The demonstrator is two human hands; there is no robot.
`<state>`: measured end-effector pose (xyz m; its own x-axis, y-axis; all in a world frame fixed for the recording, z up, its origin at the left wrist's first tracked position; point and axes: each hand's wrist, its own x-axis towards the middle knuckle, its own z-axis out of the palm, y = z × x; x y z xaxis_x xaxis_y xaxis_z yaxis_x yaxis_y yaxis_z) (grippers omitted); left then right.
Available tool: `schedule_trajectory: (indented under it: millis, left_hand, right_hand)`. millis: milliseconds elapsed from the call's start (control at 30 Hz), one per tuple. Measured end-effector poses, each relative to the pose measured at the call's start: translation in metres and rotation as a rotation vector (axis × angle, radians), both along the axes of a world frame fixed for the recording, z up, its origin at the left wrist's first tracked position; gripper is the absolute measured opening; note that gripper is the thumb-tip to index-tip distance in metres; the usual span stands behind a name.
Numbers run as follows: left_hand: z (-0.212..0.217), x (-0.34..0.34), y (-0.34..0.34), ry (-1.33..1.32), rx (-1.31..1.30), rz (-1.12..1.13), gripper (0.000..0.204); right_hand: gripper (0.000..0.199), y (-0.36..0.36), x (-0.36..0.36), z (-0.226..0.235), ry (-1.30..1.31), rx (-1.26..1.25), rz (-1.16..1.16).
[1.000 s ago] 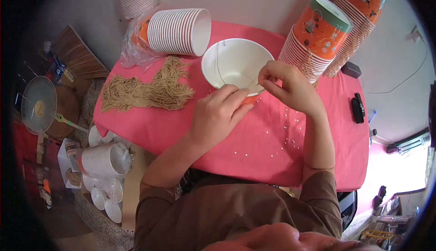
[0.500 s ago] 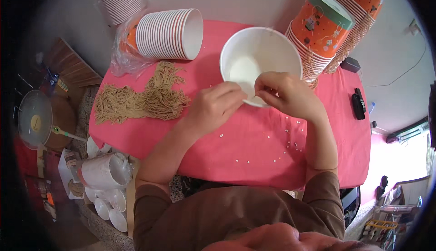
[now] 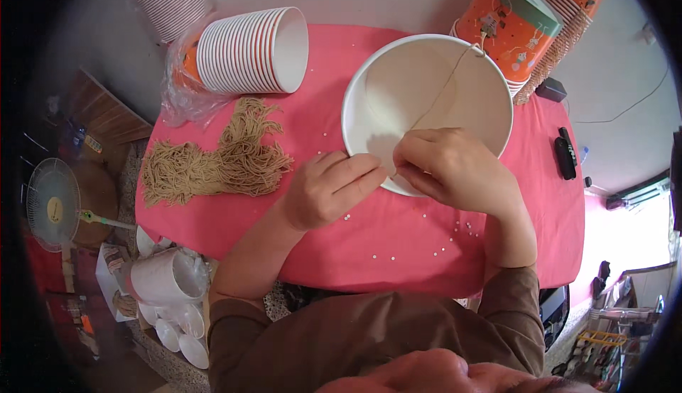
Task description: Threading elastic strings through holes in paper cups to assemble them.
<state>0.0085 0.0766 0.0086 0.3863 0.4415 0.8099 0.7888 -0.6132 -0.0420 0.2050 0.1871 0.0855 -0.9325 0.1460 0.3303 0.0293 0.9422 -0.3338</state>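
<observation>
A large paper bucket (image 3: 433,66), white inside, has its wide mouth turned up toward me. From a hole near its far right rim, a thin beige cord (image 3: 452,74) runs across the mouth to my right hand (image 3: 455,169). That hand is closed in a pinch on the cord over the near rim. My left hand (image 3: 334,188) has its fingers closed at the near left rim, gripping the bucket's edge; its thumb is hidden. To the left lie bundles of cut beige cord (image 3: 213,169).
A nested stack of buckets (image 3: 249,52) in plastic lies back left. Orange patterned bucket stacks (image 3: 508,27) stand back right. Small white dots (image 3: 455,240) are scattered on the pink cloth (image 3: 334,258). A black device (image 3: 565,155) lies at the right edge; a fan (image 3: 53,205) stands left.
The bucket has tilted more toward me, and its mouth looks wider. The cord now stretches from the far rim to my right hand. Both hands remain by the near rim.
</observation>
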Motion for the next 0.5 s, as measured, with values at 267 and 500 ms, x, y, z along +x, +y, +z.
schedule_trajectory:
  millis: [267, 500]
  left_hand:
    - [0.002, 0.003, 0.001, -0.027, 0.015, 0.005, 0.031]
    - [0.004, 0.004, 0.005, -0.118, -0.032, 0.000, 0.026]
  right_hand:
    - [0.011, -0.001, 0.000, 0.000, -0.023, 0.010, 0.010]
    - [0.011, 0.002, -0.007, -0.010, 0.035, -0.095, 0.087]
